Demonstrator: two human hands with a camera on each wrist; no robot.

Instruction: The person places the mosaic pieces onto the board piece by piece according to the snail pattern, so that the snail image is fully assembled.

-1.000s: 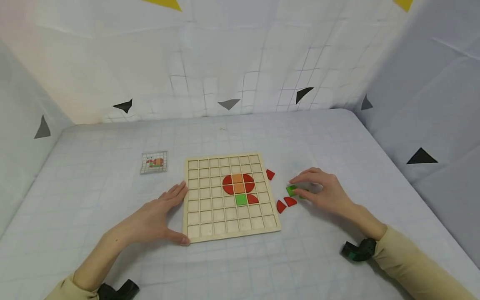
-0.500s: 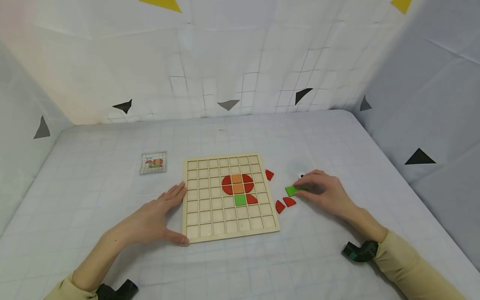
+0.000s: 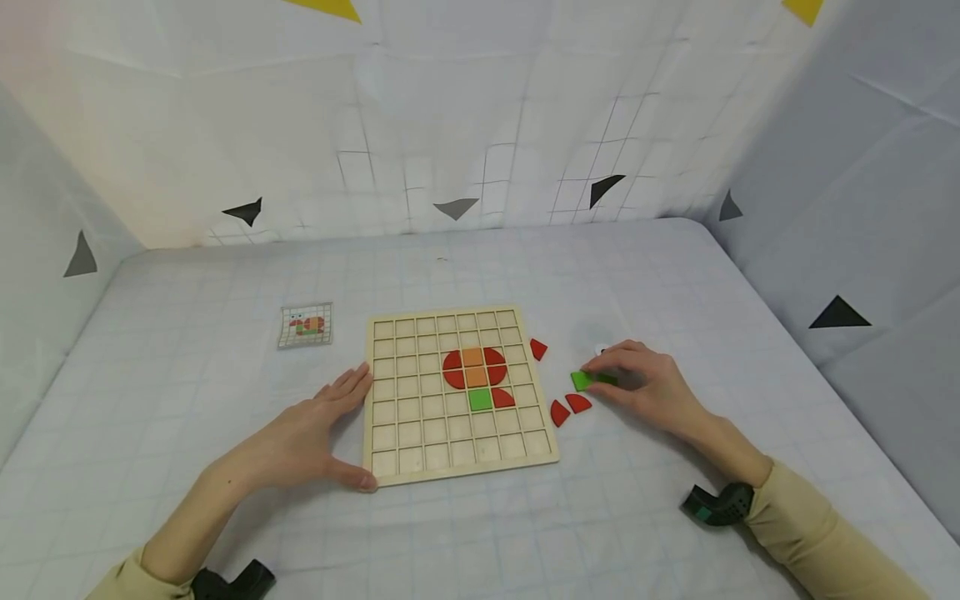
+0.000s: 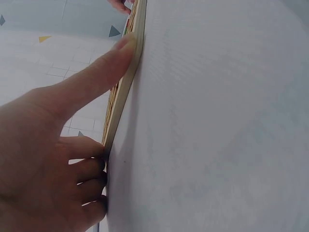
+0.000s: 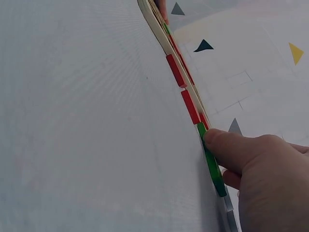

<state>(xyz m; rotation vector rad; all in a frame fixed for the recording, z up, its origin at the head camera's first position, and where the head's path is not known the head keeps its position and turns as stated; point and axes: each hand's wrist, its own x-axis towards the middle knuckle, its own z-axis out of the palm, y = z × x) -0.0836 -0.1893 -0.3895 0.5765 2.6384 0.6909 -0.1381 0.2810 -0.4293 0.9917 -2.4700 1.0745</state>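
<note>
A wooden grid board (image 3: 397, 433) lies flat on the table. Set in its cells are two orange squares (image 3: 476, 377), a green square (image 3: 480, 400) and several red quarter-circle pieces (image 3: 503, 397). My left hand (image 3: 300, 437) rests along the board's left side, its fingers on the edge and thumb at the near corner. To the right of the board, my right hand (image 3: 648, 383) pinches a green square tile (image 3: 578, 381) between thumb and fingers, low at the table. More green (image 3: 607, 380) shows behind the thumb. In the right wrist view the thumb touches the green tile (image 5: 211, 164).
Loose red quarter-circles (image 3: 577, 403) lie between the board and my right hand, one (image 3: 538, 349) farther back. A white round piece (image 3: 601, 350) is partly hidden behind the right fingers. A small pattern card (image 3: 306, 325) lies at the back left. White walls surround the table.
My right thumb and fingers have come closer together on the green tile. A white round piece has come into view behind them. The left hand and board stay put.
</note>
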